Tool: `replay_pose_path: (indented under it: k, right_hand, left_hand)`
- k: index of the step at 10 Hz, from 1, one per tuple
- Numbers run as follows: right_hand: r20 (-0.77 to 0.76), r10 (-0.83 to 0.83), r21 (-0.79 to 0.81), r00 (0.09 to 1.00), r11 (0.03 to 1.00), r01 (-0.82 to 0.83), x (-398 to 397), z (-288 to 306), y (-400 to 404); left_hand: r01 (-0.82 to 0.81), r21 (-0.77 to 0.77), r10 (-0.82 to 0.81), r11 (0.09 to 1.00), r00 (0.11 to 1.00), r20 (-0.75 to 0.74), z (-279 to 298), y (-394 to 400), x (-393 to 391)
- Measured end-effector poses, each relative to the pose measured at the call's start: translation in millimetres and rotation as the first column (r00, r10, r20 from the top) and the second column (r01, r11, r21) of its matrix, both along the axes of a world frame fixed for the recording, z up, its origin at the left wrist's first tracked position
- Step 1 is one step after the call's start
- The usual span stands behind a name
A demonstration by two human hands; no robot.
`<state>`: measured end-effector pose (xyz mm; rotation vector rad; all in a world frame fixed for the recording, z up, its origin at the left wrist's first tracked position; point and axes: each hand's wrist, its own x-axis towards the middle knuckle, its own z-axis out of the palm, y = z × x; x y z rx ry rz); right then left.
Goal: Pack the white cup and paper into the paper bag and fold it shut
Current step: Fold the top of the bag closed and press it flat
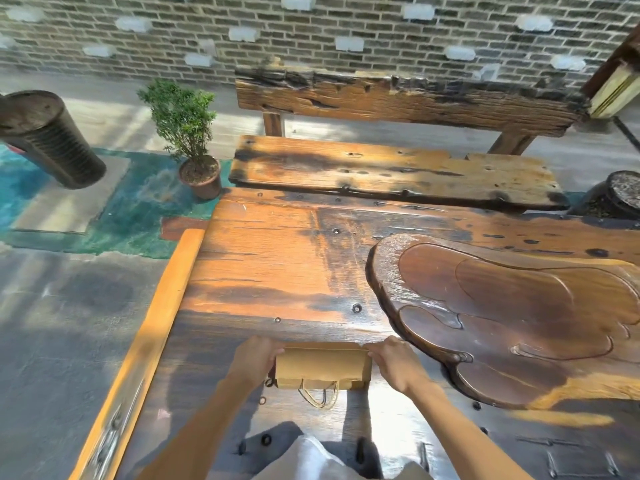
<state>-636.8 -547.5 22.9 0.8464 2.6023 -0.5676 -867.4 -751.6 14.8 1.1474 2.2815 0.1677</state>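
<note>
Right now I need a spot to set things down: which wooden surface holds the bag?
The wooden table nearest the person; the paper bag lies on it between both hands. The bench beyond holds nothing.

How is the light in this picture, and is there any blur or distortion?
Head view: strong sunlight from one side, bright patches and glare on the table, deep shadow around the paper bag; both hands, left hand and right hand, look slightly soft; the wide lens bends the brick wall and the edges.

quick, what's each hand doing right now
Left hand: closed on the left end of the folded paper bag.
Right hand: closed on the bag's right end.
</note>
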Motion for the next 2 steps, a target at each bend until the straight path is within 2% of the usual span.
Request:
replay_pose_path:
  k: [1, 2]
  right_hand:
    - [-0.006, -0.025, -0.017, 1.0, 1.0, 0.025, 5.9, -4.1, 0.9]
    - [-0.064, -0.022, 0.004, 0.998, 1.0, 0.023, 1.6, 0.0, -0.1]
  left_hand:
    - [-0.016, -0.011, 0.016, 1.0, 1.0, -0.016, -3.9, -6.7, -2.0]
    - [-0.071, 0.058, 0.074, 0.996, 0.996, -0.057, 1.2, -5.6, -1.0]
